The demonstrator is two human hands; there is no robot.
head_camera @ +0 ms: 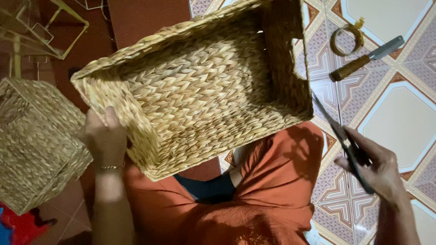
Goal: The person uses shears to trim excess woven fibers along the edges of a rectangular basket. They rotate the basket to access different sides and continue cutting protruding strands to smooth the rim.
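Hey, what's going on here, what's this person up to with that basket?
A person in orange clothes sits over a patterned tile floor with a large woven basket tipped on its side across the lap. The left hand grips the basket's near wall, and the right hand holds dark scissors pointing at its corner. A second woven basket sits at the left. A wooden-handled knife and a tape roll lie on the tiles.

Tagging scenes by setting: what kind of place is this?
Probably a home basket-weaving spot, worked seated on the floor. Signs: patterned floor tiles, a woven basket on the lap with another basket beside, wire frames, and a knife on the tiles.
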